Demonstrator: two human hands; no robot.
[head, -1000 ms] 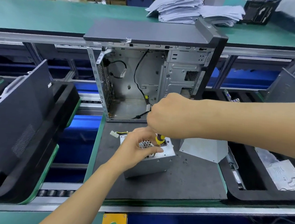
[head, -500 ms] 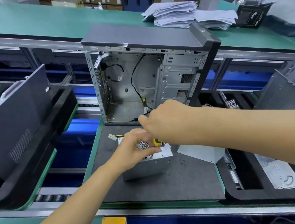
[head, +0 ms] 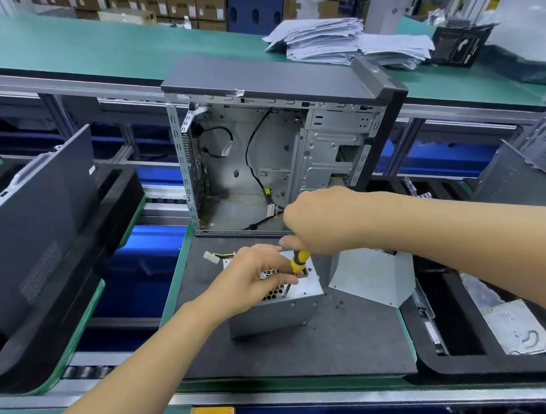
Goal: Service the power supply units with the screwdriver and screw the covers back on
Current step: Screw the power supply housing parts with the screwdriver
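Small grey sheet-metal power supply unit (head: 280, 310) sits on the dark grey mat of the worktop (head: 334, 354), before the open computer case (head: 269, 160). Left hand (head: 252, 279) wraps over its perforated top, likely to steady it against turning. Right hand (head: 316, 222), grip closed on the yellow-handled screwdriver (head: 298, 262), holds it upright, tip at the top face. Bent metal cover (head: 371, 276) stands just beside; loose screws (head: 340, 307) near it.

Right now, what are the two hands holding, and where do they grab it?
Right hand grips the screwdriver by its yellow handle; left hand holds the power supply unit on top.
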